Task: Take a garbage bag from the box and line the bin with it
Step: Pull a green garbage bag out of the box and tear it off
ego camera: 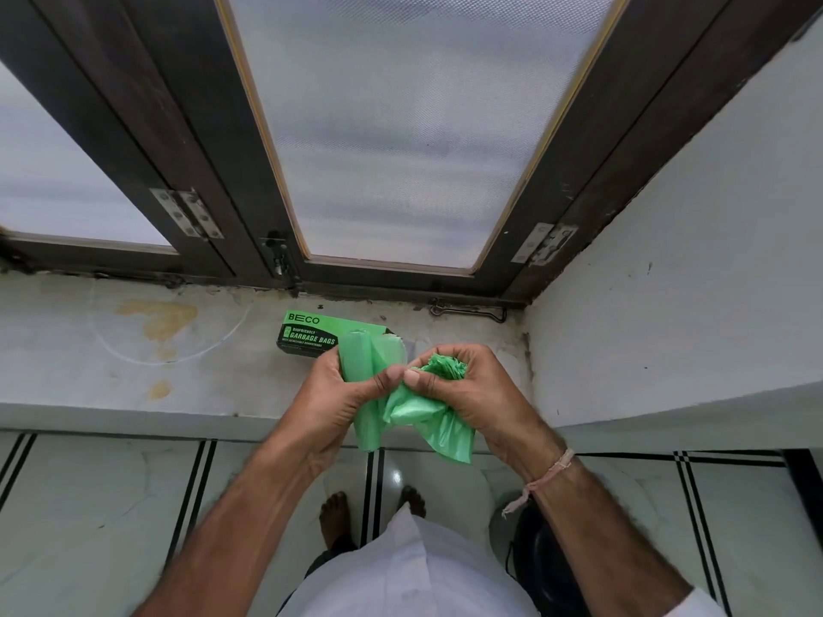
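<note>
A green and black box (311, 334) printed "GARBAGE BAGS" lies on the stained window sill (178, 376), just behind my hands. My left hand (343, 394) grips a green roll of bags (363, 371), held upright in front of the box. My right hand (467, 389) pinches a crumpled green garbage bag (427, 420) that hangs loose from the roll, both thumbs meeting on the plastic. The bin (530, 554), grey with a dark inside, stands on the floor at lower right, partly hidden by my right forearm.
A dark wooden window frame (213, 207) with frosted panes rises behind the sill. A white wall (668, 305) closes the right side. Below is a pale tiled floor (111, 505) with black stripes, and my bare feet (334, 514).
</note>
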A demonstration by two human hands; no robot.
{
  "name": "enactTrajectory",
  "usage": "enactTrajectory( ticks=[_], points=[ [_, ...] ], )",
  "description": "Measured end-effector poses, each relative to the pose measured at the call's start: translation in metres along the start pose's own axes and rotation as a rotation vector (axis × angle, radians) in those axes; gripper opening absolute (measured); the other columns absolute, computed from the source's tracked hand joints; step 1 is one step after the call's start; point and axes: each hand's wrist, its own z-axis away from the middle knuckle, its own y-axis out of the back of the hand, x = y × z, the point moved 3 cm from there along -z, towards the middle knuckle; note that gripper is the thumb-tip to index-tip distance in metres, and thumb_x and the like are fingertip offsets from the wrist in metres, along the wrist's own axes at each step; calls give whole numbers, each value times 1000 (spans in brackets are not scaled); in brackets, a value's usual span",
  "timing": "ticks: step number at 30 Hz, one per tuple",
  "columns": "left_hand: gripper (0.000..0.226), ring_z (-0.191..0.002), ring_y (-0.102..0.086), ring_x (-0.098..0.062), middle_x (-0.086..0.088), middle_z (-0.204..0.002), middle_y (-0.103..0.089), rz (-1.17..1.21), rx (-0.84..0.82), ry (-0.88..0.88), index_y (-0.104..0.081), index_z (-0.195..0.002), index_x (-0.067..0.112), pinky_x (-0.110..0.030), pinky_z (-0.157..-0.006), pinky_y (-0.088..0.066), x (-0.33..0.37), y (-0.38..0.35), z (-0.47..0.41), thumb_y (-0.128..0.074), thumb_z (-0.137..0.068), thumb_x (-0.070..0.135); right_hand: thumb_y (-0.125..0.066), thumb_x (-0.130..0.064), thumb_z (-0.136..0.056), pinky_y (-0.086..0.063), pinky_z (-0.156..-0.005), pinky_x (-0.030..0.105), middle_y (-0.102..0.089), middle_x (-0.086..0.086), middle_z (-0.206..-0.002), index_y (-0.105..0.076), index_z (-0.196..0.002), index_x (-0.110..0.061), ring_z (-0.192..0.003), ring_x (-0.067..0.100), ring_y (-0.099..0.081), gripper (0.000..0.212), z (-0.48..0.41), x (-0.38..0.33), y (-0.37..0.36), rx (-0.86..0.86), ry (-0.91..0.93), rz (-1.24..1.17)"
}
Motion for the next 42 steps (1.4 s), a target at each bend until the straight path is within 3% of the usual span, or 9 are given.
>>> enactTrajectory(
  ticks=[9, 17, 22, 24, 27, 30, 33, 35, 42],
  points=[
    [24, -66, -75, -19, -8, -74, -75, 265, 210, -20, -67, -87, 3, -31, -60, -62, -6, 5, -8, -78, -67, 10, -78, -2, -86, -58, -68, 33, -73, 7, -76, -75, -81, -7, -71, 20, -68, 7, 2, 9, 4, 130, 77, -156],
    [29, -63, -76, -18, -4, -68, -75, 209, 237, -157, -65, -92, 1, -30, -58, -61, -3, 9, -10, -78, -67, 9, -76, -5, -89, -57, -67, 27, -73, -1, -77, -74, -85, -7, -72, 11, -68, 5, 3, 14, 12, 158, 124, -48],
    [30, -75, -75, -26, -12, -83, -74, 152, 320, -157, -69, -93, 8, -40, -72, -63, -10, 28, -17, -83, -66, 13, -74, -3, -90, -54, -66, 25, -71, -6, -74, -72, -82, -13, -71, 6, -66, 13, 1, 17, 26, 213, 139, -32],
    [31, -82, -74, -31, -15, -89, -74, 136, 331, -135, -70, -93, 9, -44, -82, -61, -14, 34, -20, -84, -65, 15, -73, -4, -92, -55, -68, 26, -74, -5, -80, -74, -87, -14, -75, 8, -68, 11, 1, 18, 30, 218, 145, -19],
    [28, -76, -77, -24, -8, -81, -78, 127, 264, -78, -70, -92, 8, -36, -72, -63, -15, 28, -20, -81, -67, 13, -66, -2, -97, -61, -78, 31, -79, 6, -102, -74, -110, -12, -94, 20, -75, 18, 5, 19, 29, 134, 108, -58],
    [30, -76, -77, -23, -7, -81, -80, 119, 205, -39, -70, -96, 3, -36, -69, -64, -17, 11, -17, -80, -69, 13, -67, -21, -99, -59, -72, 28, -75, 2, -98, -74, -116, -17, -85, 16, -70, 19, 8, 17, 17, 41, 50, -32],
    [36, -90, -75, -27, -6, -84, -80, 129, 225, -27, -71, -99, 0, -39, -78, -62, -19, 1, -18, -82, -67, 15, -63, -73, -83, -59, -75, 33, -75, -11, -94, -77, -100, -27, -86, 8, -70, 52, 7, 18, 3, 94, 40, 209],
    [34, -92, -73, -28, -8, -85, -80, 166, 227, -3, -72, -95, 1, -40, -78, -61, -18, -5, -18, -81, -66, 17, -58, -91, -70, -62, -80, 41, -76, -13, -96, -76, -102, -34, -90, 6, -71, 67, 6, 20, -7, 130, 53, 433],
    [67, -110, -70, -35, -27, -119, -68, 439, 255, 149, -61, -128, -10, -52, -79, -60, -10, -24, -14, -74, -70, 22, -77, -76, -66, -60, -70, 39, -76, -14, -84, -74, -107, -39, -73, 4, -69, 55, 15, 18, -30, 98, 72, 494]
  ],
)
